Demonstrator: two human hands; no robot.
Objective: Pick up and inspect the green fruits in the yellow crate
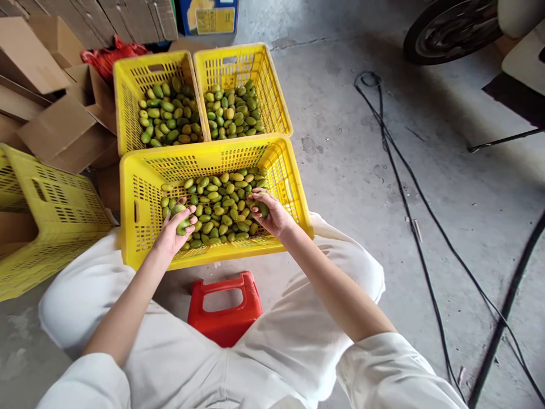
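A yellow plastic crate (213, 154) stands on the floor right in front of my knees, part filled with small green oval fruits (221, 204). Inside its left side, my left hand (174, 230) is closed around a green fruit (183, 224). At the crate's right side, my right hand (270, 213) grips another green fruit (260, 205). Two more yellow crates stand behind it: the left one (128, 96) and the right one (272, 79), each holding a layer of the same fruits.
A red plastic stool (225, 309) sits between my legs. An upturned yellow crate (46, 221) and flattened cardboard boxes (55, 125) lie at the left. Black cables (409, 193) run across the concrete floor at the right, and a wheel (447, 28) shows at top right.
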